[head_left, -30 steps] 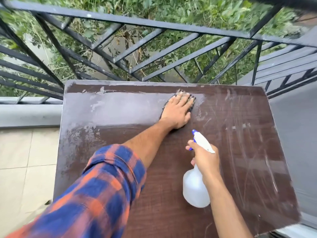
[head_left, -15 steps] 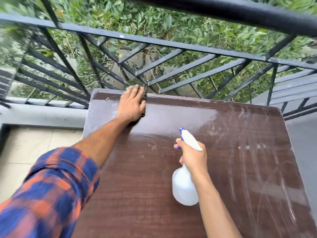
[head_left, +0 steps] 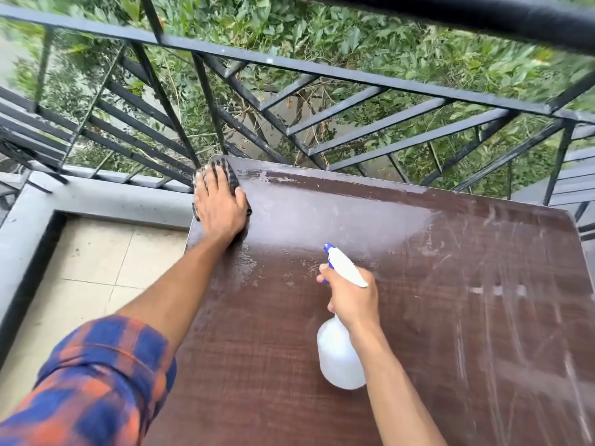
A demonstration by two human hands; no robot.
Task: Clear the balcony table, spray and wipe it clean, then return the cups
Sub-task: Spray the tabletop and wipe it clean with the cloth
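Observation:
The dark brown balcony table (head_left: 264,333) fills the lower right, with pale dusty smears along its far and right parts. My left hand (head_left: 219,204) lies flat on a dark checked cloth (head_left: 225,167), pressing it onto the table's far left corner. My right hand (head_left: 351,297) is shut around the neck of a white spray bottle (head_left: 338,358) with a blue nozzle, held above the table's middle and pointing away from me. No cups are in view.
A black metal railing (head_left: 322,75) runs right behind the table's far edge, with green foliage beyond it. To the left, a grey kerb (head_left: 106,201) borders the pale tiled balcony floor (head_left: 87,272).
My left hand has slid the cloth leftward along the far edge, from the table's middle to its far left corner. My right hand has kept the bottle in much the same place.

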